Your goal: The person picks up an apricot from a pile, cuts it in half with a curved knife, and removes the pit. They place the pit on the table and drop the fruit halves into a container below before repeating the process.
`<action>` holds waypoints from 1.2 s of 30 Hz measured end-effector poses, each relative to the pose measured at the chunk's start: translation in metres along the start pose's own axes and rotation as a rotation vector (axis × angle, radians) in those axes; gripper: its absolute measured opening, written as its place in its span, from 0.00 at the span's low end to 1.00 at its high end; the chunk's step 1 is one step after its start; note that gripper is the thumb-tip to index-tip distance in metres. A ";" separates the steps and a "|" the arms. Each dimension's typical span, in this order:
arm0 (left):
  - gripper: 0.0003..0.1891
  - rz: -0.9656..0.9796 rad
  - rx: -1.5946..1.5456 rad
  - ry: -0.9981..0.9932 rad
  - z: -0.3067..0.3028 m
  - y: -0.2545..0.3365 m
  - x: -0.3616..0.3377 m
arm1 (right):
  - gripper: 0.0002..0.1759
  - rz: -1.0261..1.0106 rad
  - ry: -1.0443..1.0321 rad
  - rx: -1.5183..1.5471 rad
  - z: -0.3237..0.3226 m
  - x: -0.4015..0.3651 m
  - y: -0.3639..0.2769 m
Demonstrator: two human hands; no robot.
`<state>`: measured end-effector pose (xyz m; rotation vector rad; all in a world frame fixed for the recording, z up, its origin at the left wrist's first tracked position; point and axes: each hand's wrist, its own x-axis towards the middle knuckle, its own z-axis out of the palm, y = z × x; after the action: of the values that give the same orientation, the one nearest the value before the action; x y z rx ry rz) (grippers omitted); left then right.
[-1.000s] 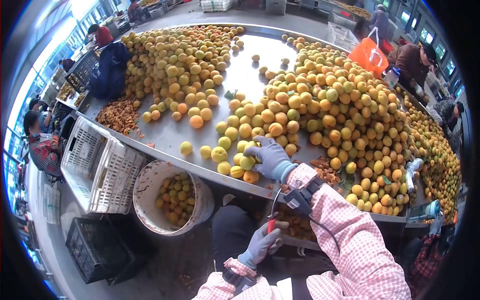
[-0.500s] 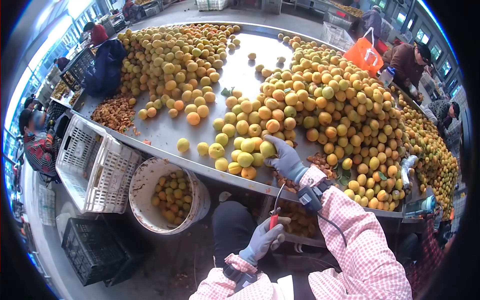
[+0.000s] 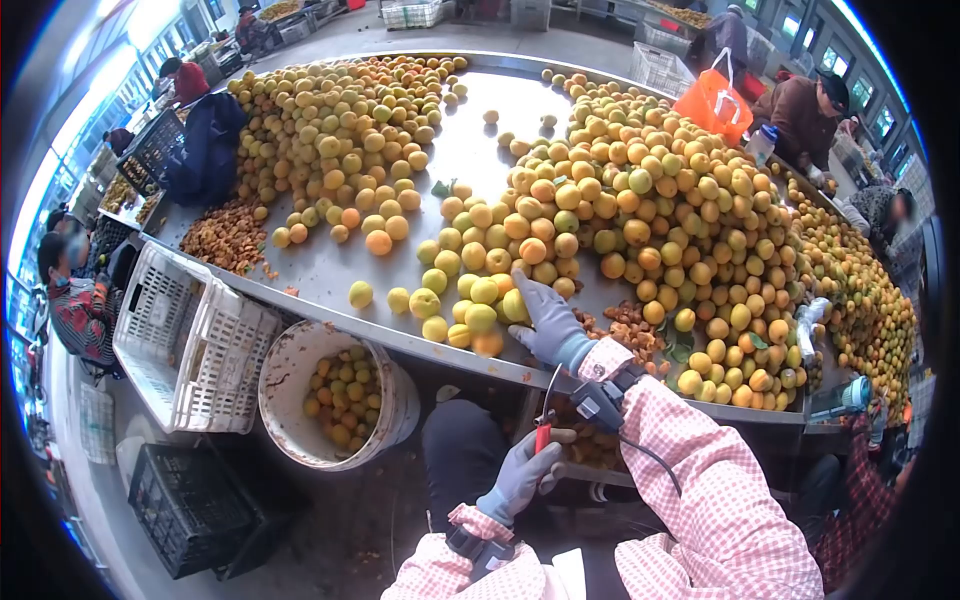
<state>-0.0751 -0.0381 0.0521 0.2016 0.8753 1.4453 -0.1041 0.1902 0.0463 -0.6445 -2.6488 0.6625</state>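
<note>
My gloved right hand [image 3: 552, 322] reaches over the table's near edge, its finger and thumb around a yellow-green apricot [image 3: 516, 305] in a loose cluster. An orange apricot [image 3: 487, 343] beside the thumb looks blurred. Below the table edge, my gloved left hand [image 3: 520, 478] is closed on a red-handled tool [image 3: 543, 436]. A thin, curved metal piece rises from its handle, with its upper end close to my right wrist. Torn apricot pieces [image 3: 632, 328] lie to the right of my right hand.
Large apricot heaps cover the metal table [image 3: 330, 285]. A white bucket [image 3: 400, 405] of fruit stands below its edge, beside white crates [image 3: 225, 350] and a black crate [image 3: 190, 510]. An orange bag [image 3: 712, 105] lies at the far right. Several people work around.
My right hand has shifted slightly left and down among the apricots. The orange apricot near its thumb has become blurred. My left hand keeps the tool in nearly the same place.
</note>
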 end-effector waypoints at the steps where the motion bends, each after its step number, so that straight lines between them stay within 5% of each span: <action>1: 0.20 -0.010 -0.005 -0.002 0.000 0.001 0.000 | 0.42 -0.074 -0.013 -0.038 -0.004 -0.004 0.005; 11: 0.18 -0.079 0.009 -0.010 0.005 0.001 0.003 | 0.36 -0.220 -0.268 -0.391 -0.011 -0.013 -0.016; 14: 0.18 -0.090 0.000 -0.004 0.001 0.002 0.001 | 0.25 -0.181 -0.218 0.060 -0.016 0.000 0.004; 15: 0.18 -0.097 -0.003 -0.001 0.000 0.001 0.001 | 0.21 -0.248 -0.039 0.235 -0.013 0.006 0.015; 18: 0.18 -0.124 -0.011 0.014 0.000 0.004 0.000 | 0.22 -0.276 0.204 0.051 -0.029 0.041 0.023; 20: 0.18 -0.142 -0.011 0.024 0.000 0.007 0.002 | 0.27 -0.057 0.133 -0.303 -0.033 0.063 0.025; 25: 0.17 -0.065 0.024 0.027 -0.003 0.008 0.004 | 0.28 -0.031 -0.076 -0.505 -0.025 0.077 0.040; 28: 0.21 -0.005 -0.028 0.125 0.004 0.010 0.002 | 0.27 0.073 0.160 0.209 -0.040 0.046 0.042; 31: 0.23 0.103 -0.054 0.124 0.003 0.009 0.005 | 0.24 0.522 -0.075 1.335 -0.083 -0.013 0.019; 33: 0.29 0.143 -0.044 0.057 0.003 0.007 0.006 | 0.23 0.614 -0.225 1.714 -0.098 -0.068 0.015; 36: 0.32 0.178 0.228 0.041 0.012 0.002 0.006 | 0.25 0.692 -0.220 1.775 -0.107 -0.150 0.007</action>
<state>-0.0702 -0.0275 0.0589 0.4311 1.0775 1.5169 0.0687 0.1589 0.1017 -0.7527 -0.9026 2.6710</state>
